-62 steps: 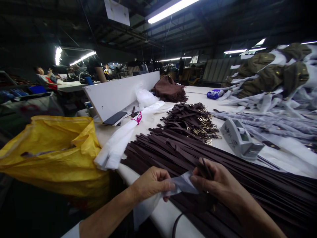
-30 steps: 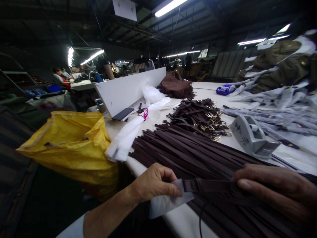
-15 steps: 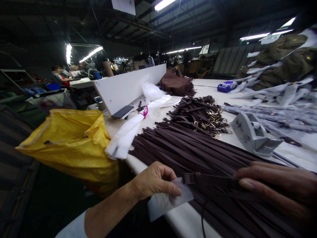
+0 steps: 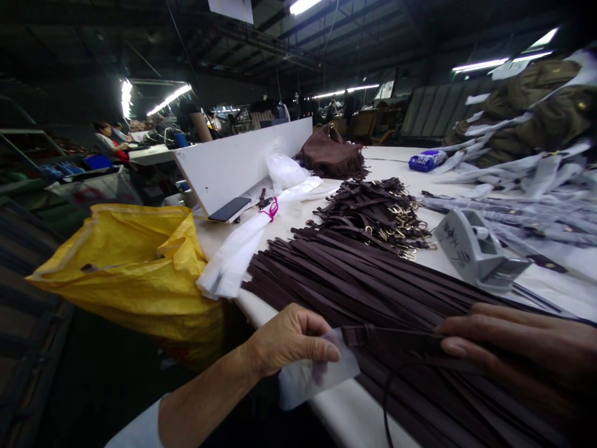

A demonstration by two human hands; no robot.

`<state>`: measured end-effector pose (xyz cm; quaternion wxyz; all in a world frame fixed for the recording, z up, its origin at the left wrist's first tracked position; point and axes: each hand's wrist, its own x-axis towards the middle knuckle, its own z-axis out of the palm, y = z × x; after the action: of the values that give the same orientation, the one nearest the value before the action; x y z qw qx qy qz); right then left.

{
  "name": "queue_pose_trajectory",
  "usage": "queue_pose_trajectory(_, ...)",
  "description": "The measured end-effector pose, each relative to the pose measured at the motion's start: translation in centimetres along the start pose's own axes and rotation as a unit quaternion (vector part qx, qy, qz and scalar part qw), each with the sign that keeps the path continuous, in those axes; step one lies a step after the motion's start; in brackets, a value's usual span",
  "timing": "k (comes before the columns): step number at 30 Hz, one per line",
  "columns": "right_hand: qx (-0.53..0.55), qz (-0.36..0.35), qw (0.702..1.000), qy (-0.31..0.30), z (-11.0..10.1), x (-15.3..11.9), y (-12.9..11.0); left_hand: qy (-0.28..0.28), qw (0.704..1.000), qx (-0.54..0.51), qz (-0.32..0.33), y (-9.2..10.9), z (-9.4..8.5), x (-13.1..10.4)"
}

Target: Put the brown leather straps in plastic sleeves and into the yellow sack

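My left hand [image 4: 298, 339] pinches a translucent white plastic sleeve [image 4: 303, 381] at the table's front edge. The end of a dark brown strap [image 4: 396, 342] meets the sleeve's right side. Farther right, my right hand [image 4: 504, 348] is closed on that strap, thumb below and fingers above. Under both runs a wide bundle of long dark brown strips [image 4: 336, 274]. Behind the bundle lies a pile of short straps with gold hooks [image 4: 373, 214].
A grey tape dispenser [image 4: 476, 249] stands at the right, near plastic-wrapped straps [image 4: 522, 218]. White sleeves [image 4: 237, 255] tied with pink lie at the left, beside a yellow sack [image 4: 140, 280]. Behind are a white panel [image 4: 242, 162], a brown fringed bag [image 4: 331, 152] and a blue packet [image 4: 425, 160].
My right hand and the strap have shifted very slightly left. My left hand has barely moved and keeps its pinch on the sleeve.
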<state>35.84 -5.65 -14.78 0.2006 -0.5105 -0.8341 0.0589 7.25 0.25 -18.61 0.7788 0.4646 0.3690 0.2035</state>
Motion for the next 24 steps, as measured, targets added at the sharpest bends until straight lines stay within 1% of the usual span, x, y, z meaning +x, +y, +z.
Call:
queue_pose_trajectory(2, -0.004, 0.000, 1.000, 0.012, 0.1, 0.1, -0.3, 0.000, 1.000, 0.015, 0.007, -0.2, 0.0, 0.0)
queue_pose_trajectory(3, -0.001, 0.000, 1.000, 0.008, 0.1, 0.1, -0.4, 0.002, 1.000, 0.021, 0.012, -0.2, 0.0, 0.1)
queue_pose_trajectory(9, 0.054, -0.007, 0.997, -0.046, -0.2, 0.1, -0.7, 0.043, 0.998, 0.035, 0.042, 0.0, 0.3, 0.2)
queue_pose_trajectory(13, 0.083, -0.004, 0.993, -0.080, -0.1, 0.6, -1.0, 0.035, 0.993, 0.084, 0.073, 0.1, 0.4, 0.3)
queue_pose_trajectory(16, 0.117, -0.021, 0.990, -0.081, 0.3, 1.2, -1.1, 0.030, 0.984, 0.143, 0.104, 0.1, 0.4, 0.4)
queue_pose_trajectory(19, 0.124, -0.038, 0.989, -0.070, 0.8, 1.8, -1.2, 0.032, 0.977, 0.175, 0.114, 0.0, 0.5, 0.6)
queue_pose_trajectory(21, 0.123, -0.041, 0.989, -0.067, 1.1, 2.3, -1.5, 0.049, 0.962, 0.225, 0.144, 0.1, 0.7, 0.6)
queue_pose_trajectory(24, 0.140, -0.036, 0.987, -0.071, 1.5, 2.9, -2.0, 0.075, 0.913, 0.340, 0.213, 0.4, 1.1, 0.7)
